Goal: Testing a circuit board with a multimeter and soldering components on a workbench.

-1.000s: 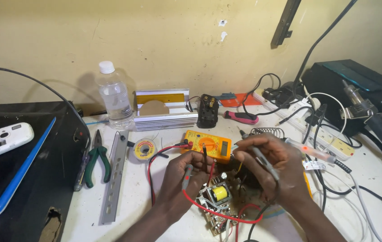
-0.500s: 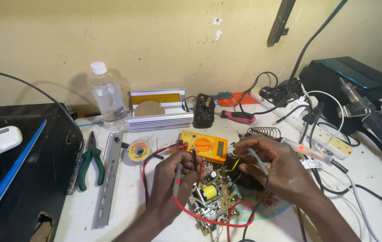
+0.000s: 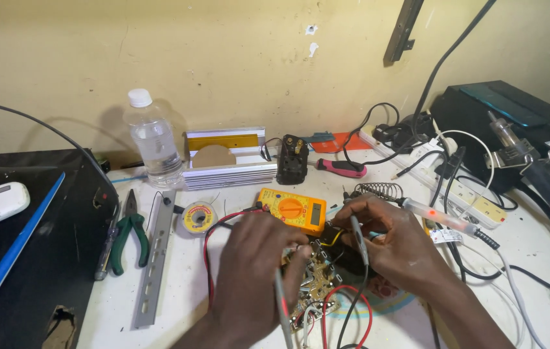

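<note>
Left hand (image 3: 249, 271): I see it closed around a grey test probe (image 3: 281, 304), tip on the circuit board (image 3: 313, 284).
Right hand (image 3: 394, 242): pinches a second probe (image 3: 359, 239) over the board.
Multimeter (image 3: 293, 210): orange, just behind both hands.
Pliers (image 3: 129, 232): green-handled, well left.

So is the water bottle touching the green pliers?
Apart. The head view shows the water bottle standing near the wall, while the green pliers lie nearer the person, with bare white tabletop plainly between them.
</note>
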